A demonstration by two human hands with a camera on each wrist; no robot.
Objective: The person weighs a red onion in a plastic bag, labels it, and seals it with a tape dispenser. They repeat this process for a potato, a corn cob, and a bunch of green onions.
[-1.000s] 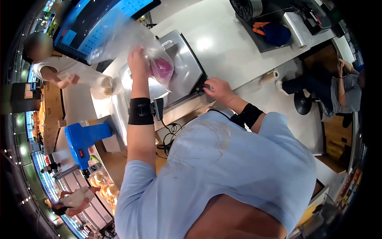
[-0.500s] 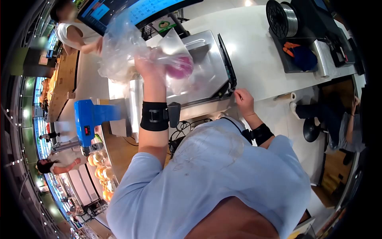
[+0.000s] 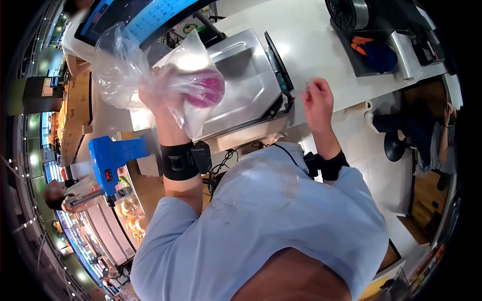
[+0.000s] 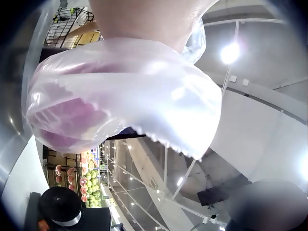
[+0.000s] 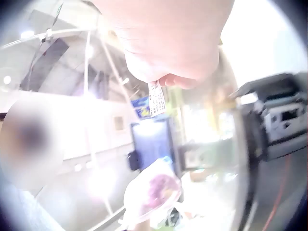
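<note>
One clear bag (image 3: pixel 120 65); pink item (image 3: pixel 207 90) inside; left hand (image 3: pixel 155 98) grips bag; right hand (image 3: pixel 319 104) pinches label (image 5: pixel 157 99)

Counted at the wrists: two black straps (image 3: pixel 179 161). In left hand (image 3: pixel 154 99): one clear bag (image 3: pixel 120 65), one pink item (image 3: pixel 206 91) inside. In right hand (image 3: pixel 319 106): one printed label (image 5: pixel 157 100). Between hands: one metal tray (image 3: pixel 246 65). Ahead of left hand: one lit screen (image 3: pixel 160 17). Beyond right hand: one black spool (image 3: pixel 340 11), one film roll (image 3: pixel 403 57), one orange-and-navy bundle (image 3: pixel 377 55). Farther right: one seated person (image 3: pixel 436 143), one stool (image 3: pixel 395 148).
</note>
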